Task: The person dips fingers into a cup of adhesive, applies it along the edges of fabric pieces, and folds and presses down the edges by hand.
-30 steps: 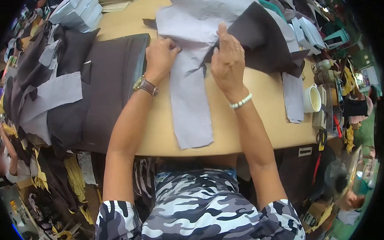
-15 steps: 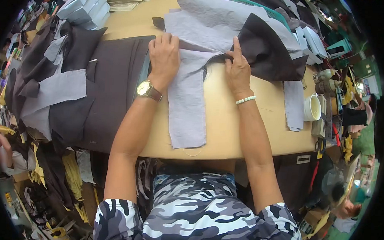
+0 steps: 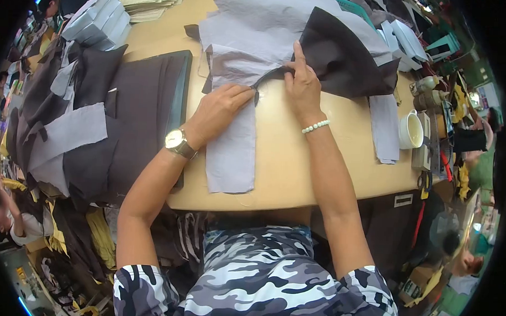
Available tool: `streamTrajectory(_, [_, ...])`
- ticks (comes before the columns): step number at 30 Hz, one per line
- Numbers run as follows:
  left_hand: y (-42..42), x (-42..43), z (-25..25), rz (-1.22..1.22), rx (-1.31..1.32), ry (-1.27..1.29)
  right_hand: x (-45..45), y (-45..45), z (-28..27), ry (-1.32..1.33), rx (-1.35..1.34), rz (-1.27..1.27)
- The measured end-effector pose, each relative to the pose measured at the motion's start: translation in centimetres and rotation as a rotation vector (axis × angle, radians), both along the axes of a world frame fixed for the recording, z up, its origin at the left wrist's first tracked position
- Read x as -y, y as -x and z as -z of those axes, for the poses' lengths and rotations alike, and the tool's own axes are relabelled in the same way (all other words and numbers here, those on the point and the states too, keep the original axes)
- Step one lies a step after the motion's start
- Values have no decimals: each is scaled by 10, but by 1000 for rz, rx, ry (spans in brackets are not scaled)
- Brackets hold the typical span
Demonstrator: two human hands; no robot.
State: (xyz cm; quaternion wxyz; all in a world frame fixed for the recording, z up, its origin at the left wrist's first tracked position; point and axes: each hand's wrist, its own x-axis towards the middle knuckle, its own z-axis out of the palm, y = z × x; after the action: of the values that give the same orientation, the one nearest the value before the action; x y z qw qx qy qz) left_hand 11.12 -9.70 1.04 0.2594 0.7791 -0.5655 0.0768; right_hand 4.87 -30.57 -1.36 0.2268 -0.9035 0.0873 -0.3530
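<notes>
A pale grey and dark brown piece of fabric (image 3: 252, 32) lies across the far middle of the table, its dark side (image 3: 345, 58) folded up on the right. My left hand (image 3: 222, 109) pinches the narrow dark edge of this fabric, over a light grey strip (image 3: 231, 157) that runs toward me. Beside it, my right hand (image 3: 304, 87) has its index finger stretched along the dark fold, while thumb and other fingers close on the fabric edge. Another light grey strip (image 3: 383, 129) hangs out from under the dark part at the right.
Stacked dark fabric (image 3: 143, 121) lies at the left, with loose scraps (image 3: 70, 126) beyond it. White boxes (image 3: 99, 21) and papers (image 3: 147, 1) stand at the back left. At the right are a white cup (image 3: 411, 130), scissors (image 3: 425, 183) and a teal basket (image 3: 355, 11).
My left hand has come toward me and turned inward, from the fabric's left part to its dark edge. The right hand stays at the fold. The whole view has shifted slightly.
</notes>
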Motion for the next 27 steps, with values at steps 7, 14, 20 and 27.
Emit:
streamTrajectory(7, [-1,0,-10,6,-247,-48,1,0,-13,82,170,-31])
streamTrajectory(14, [-1,2,-11,70,-339,-18,47,96,-77,380,179,336])
streamTrajectory(20, [-4,9,-14,-17,-136,99,150,225,-81,588,-366,797])
streamTrajectory(27, [-32,43,-18,-137,-290,-46,193,263,-71,351,-695,737])
